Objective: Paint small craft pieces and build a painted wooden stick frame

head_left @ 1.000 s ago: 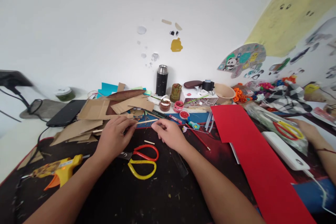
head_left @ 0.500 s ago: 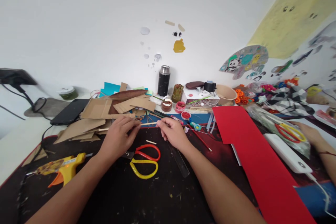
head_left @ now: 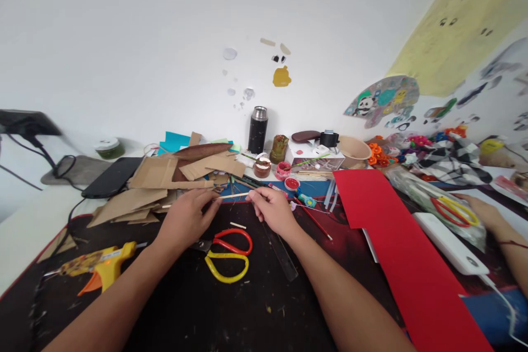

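Note:
A thin pale wooden stick (head_left: 234, 196) spans the gap between my two hands, above the far part of the black mat. My left hand (head_left: 190, 215) is closed on it, and a short end sticks out to the left of the fingers. At the stick's right end, my right hand (head_left: 271, 209) pinches it between thumb and fingers. Scissors (head_left: 229, 254) with one red and one yellow handle lie just below my hands, their blades partly behind my left hand. A clear ruler (head_left: 281, 256) lies under my right wrist, and a short stick piece (head_left: 238, 225) rests above the scissors.
A yellow glue gun (head_left: 108, 265) lies at left, near cardboard pieces (head_left: 127, 203). A black flask (head_left: 258, 131) and paint jars (head_left: 262, 167) stand at the back. At right are red card (head_left: 396, 242), a white power bank (head_left: 450, 243) and another person's hand (head_left: 480, 210).
The view has shifted slightly. The stick's left end sticks out a little less beyond my left hand; both hands keep their hold.

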`<state>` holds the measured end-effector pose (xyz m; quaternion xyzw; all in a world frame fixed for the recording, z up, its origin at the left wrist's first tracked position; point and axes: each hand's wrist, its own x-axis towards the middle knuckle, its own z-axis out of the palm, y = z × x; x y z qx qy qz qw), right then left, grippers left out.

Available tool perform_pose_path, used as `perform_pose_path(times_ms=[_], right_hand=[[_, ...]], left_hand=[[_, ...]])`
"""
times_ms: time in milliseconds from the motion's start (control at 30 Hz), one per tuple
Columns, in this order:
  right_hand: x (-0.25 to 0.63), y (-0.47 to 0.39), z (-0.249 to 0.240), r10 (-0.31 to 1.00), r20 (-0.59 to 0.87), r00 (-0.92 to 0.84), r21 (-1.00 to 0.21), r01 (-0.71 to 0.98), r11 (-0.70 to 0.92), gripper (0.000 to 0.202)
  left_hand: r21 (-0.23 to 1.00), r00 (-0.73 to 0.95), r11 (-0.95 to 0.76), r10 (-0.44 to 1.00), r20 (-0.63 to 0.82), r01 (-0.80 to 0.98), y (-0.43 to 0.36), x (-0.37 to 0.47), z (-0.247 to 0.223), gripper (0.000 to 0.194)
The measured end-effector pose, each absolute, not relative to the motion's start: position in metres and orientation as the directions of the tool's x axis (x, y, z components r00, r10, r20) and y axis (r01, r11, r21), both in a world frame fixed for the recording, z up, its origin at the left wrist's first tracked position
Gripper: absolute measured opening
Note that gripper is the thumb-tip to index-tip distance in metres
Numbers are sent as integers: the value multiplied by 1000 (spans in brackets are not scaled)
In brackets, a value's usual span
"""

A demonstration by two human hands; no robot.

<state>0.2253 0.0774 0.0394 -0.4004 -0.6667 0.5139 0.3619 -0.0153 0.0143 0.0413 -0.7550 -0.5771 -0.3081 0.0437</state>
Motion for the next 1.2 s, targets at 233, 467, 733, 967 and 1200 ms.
perform_pose_path(times_ms=[233,467,733,967,1200], right_hand=[[225,82,36,922,44,-385,-993,87,83,44],[225,82,35,937,32,-348,-998,31,45,48],[225,79,37,929,67,-363,-963,222,156,35],[217,54,50,785,71,-615,-505,657,560,12],[213,45,60,743,-46,-668,-276,723,633,17]], left_hand=[[303,99,-337,798,595,891,17,-18,39,32],[282,101,-339,781,616,897,18,-17,36,29],[321,50,-301,795,605,898,21,-19,32,36],[294,106,-332,804,585,896,22,-18,28,34],[282,144,-369,796,588,886,23,-14,26,31]])
